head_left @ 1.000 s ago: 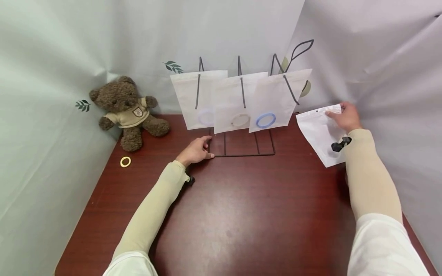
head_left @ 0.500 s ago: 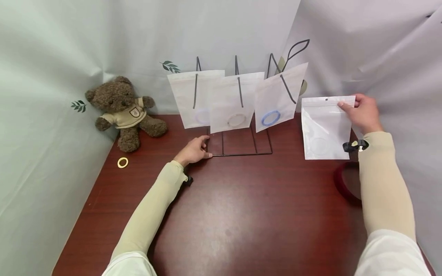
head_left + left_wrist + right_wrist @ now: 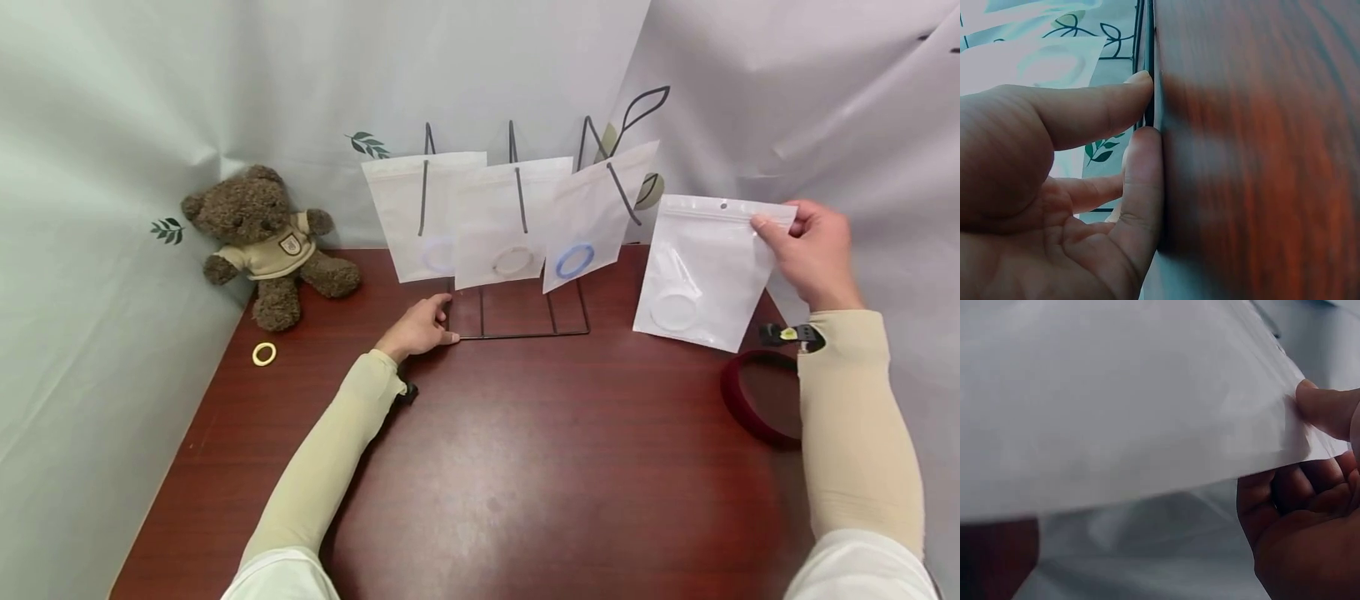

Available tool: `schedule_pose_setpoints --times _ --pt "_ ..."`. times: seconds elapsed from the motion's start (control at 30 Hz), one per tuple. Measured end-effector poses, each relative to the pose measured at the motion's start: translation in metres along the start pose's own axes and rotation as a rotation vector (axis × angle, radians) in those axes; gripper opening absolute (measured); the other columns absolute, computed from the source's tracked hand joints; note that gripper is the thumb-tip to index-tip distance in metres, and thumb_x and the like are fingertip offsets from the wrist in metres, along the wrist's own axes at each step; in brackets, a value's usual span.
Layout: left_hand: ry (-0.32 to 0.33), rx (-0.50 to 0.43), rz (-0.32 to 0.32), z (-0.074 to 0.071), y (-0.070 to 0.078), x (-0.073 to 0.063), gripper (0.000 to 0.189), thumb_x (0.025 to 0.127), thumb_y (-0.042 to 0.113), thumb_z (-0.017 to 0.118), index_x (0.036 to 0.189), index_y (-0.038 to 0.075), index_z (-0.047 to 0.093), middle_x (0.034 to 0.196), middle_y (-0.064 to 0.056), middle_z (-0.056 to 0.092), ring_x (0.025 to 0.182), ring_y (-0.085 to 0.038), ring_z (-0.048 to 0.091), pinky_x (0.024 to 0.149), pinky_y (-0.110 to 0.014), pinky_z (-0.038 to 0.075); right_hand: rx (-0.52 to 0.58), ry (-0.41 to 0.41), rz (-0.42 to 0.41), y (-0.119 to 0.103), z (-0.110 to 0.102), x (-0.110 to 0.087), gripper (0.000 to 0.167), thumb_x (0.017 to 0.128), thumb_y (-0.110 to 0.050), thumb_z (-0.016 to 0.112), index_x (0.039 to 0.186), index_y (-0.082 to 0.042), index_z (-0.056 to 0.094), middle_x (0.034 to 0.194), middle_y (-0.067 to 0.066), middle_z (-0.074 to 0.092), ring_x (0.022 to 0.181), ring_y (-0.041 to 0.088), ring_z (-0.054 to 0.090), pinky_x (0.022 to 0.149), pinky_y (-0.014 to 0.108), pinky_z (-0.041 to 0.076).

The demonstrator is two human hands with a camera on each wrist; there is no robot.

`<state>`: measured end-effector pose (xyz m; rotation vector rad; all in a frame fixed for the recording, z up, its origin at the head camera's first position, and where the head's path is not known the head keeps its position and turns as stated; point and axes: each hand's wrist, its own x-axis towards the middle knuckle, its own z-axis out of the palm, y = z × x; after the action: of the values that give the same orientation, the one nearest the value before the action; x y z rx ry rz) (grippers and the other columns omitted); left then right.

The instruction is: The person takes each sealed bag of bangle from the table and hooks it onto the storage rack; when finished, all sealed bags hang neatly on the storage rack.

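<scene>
In the head view my right hand (image 3: 817,254) pinches the top right corner of a white zip bag (image 3: 720,275), thumb in front and fingers behind. The bag hangs slightly tilted, with a pale ring showing near its bottom. My left hand (image 3: 416,327) holds the front left corner of a black wire display rack (image 3: 525,337) at its base. In the left wrist view the thumb (image 3: 1100,112) and a finger lie against the wire. Three similar bags hang on the rack's hooks: a left bag (image 3: 397,200), a middle bag (image 3: 487,208) and a right bag (image 3: 585,204) with a blue ring.
A brown teddy bear (image 3: 277,258) in a beige shirt sits at the back left of the dark red table (image 3: 525,467). In front of it lies a small yellow ring (image 3: 256,360). A maroon headband-like loop (image 3: 738,408) lies at the right, partly behind the right forearm.
My right hand has moved right and up with the zip bag, uncovering the maroon loop. The right hanging bag has swung. My left hand stays at the rack's corner.
</scene>
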<state>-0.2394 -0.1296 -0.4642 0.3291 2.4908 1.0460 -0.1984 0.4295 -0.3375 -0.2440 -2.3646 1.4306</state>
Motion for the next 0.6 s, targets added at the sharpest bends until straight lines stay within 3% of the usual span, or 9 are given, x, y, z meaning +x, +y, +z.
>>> schedule_pose_setpoints --times 0.33,0.6 --pt "0.019 0.002 0.007 0.000 0.001 0.000 0.088 0.093 0.015 0.082 0.165 0.005 0.032 0.122 -0.016 0.053 0.102 -0.027 0.056 0.098 -0.042 0.044 0.069 0.035 -0.161 -0.028 0.000 -0.033 0.009 0.091 -0.005 0.079 0.085 -0.006 0.073 0.065 -0.016 0.067 0.055 -0.001 0.056 0.052 0.015 0.042" --pt "0.018 -0.012 0.007 0.000 -0.002 0.001 0.087 0.093 0.015 0.082 0.165 0.007 0.034 0.120 -0.014 0.053 0.100 -0.025 0.056 0.097 -0.041 0.043 0.327 0.007 -0.298 -0.042 0.008 -0.062 0.006 0.086 0.009 0.078 0.088 0.010 0.072 0.070 -0.004 0.072 0.055 0.004 0.061 0.052 0.015 0.044"
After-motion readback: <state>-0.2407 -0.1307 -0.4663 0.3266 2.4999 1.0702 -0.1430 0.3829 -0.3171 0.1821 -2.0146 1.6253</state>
